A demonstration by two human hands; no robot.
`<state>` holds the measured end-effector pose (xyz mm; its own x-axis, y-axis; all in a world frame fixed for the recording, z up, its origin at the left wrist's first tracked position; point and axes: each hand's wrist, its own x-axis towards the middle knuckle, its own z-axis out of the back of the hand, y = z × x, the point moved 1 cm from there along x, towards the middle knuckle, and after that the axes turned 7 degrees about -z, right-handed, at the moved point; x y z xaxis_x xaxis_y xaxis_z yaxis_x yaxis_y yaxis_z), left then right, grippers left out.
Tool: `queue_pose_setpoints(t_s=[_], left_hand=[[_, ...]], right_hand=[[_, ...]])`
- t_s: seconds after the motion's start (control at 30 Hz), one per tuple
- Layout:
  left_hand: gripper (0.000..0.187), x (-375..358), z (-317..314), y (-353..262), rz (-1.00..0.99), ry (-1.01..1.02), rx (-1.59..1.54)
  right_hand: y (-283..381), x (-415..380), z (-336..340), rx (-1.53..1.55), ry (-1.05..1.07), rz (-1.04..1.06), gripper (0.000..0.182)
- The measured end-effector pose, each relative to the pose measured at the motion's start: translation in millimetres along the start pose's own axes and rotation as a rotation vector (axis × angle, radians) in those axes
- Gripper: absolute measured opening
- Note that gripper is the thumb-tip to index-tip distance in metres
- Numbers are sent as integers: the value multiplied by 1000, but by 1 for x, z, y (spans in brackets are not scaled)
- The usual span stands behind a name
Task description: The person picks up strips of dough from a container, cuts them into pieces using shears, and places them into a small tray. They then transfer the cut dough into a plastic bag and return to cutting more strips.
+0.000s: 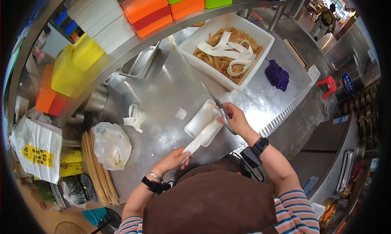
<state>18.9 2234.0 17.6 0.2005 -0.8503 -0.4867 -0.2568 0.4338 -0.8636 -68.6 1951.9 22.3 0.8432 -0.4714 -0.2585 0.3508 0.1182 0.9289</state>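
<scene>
My left hand (pixel 174 160) is closed on one end of a wide, flat white strip (pixel 200 140), which looks like a broad noodle. The strip runs up over a small white rectangular tray (pixel 193 127) to my right hand (pixel 236 120). My right hand grips a pair of scissors (pixel 213 98), blades pointing away to the upper left, and the strip's far end lies right by its thumb. Left of the tray is a small white piece (pixel 181 113) on the steel table (pixel 159 132), and farther left some cut white strips (pixel 135 118).
A white tub (pixel 191 54) of brown noodles topped with white strips stands at the back, beside a purple cloth (pixel 277 75). At left are a clear plastic bag (pixel 112 146), a bundle of thin sticks (pixel 97 168) and a metal tray (pixel 140 62). A shelf (pixel 179 18) holds stacked coloured boxes.
</scene>
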Motion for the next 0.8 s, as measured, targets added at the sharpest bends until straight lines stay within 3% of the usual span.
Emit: queue_pose_setpoints(t_s=[0.07, 0.13, 0.27, 0.33, 0.43, 0.53, 0.8], left_hand=[[27, 11, -8, -2, 7, -58, -13], [29, 24, -12, -3, 11, -113, -29], [29, 33, -15, -5, 27, -153, -40], [29, 32, -16, -8, 46, -141, -66], [29, 32, -16, -10, 78, -133, -138], [30, 31, -19, -13, 98, -145, -185], [28, 32, -16, -8, 146, -112, -209]], right_hand=[[-13, 5, 0, -68, -42, -1, 37], [-19, 3, 3, -303, -255, 112, 36], [-15, -39, 29, -221, -173, -1, 37], [-7, -67, 38, -29, 204, -370, 39], [-3, -98, 45, -33, 532, -544, 42], [-22, -108, 35, -49, 665, -631, 47], [-26, -82, -7, 132, 683, -603, 43]])
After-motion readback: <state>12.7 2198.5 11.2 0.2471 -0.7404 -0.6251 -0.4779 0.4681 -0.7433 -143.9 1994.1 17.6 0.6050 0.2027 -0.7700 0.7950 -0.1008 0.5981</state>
